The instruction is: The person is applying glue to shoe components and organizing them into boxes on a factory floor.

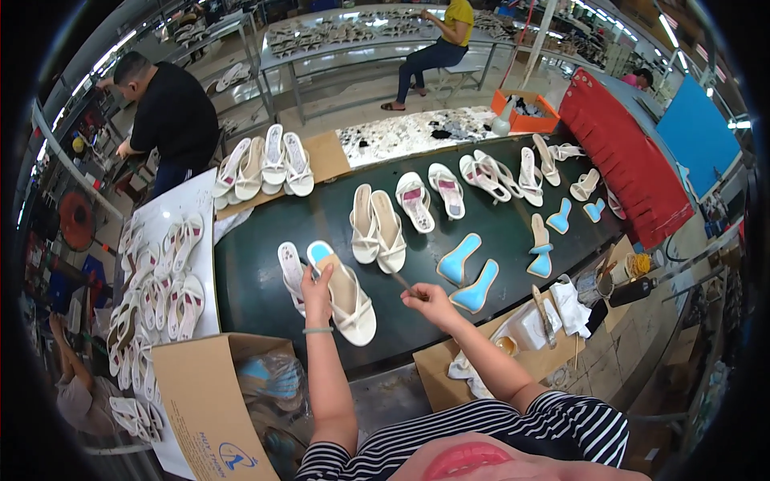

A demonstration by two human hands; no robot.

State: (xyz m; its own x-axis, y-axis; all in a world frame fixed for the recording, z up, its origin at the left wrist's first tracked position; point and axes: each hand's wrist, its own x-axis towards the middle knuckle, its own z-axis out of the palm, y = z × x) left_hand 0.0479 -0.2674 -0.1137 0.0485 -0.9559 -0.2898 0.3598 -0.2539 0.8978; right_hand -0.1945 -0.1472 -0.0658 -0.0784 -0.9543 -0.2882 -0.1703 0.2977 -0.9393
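A dark green bench (265, 272) fills the middle of a shoe workshop, with more worktables behind it.

Nearest the person, an open cardboard box (210, 401) stands at the lower left, holding bagged blue parts. A second cardboard piece (449, 377) at the lower right carries white rags and a small glue pot (506, 345).

The left hand (317, 293) rests on a cream sandal (349, 298) lying flat on the bench near its front edge; the fingers are pressed onto the heel end, where a light blue insole shows. A white sole (290, 271) lies just beside it to the left. The right hand (429, 303) holds a thin brush (403, 284), fingers pinching its handle, the tip pointing toward the sandal.

Just beyond the right hand lie two light blue insoles (465, 272). Behind the held sandal is a cream pair (377, 228). Farther back, further sandals and soles lie in a row across the bench. A board (164, 272) at the left carries many white sandals.

In the background, one person in black stands at the left, and another in yellow sits at a far table.
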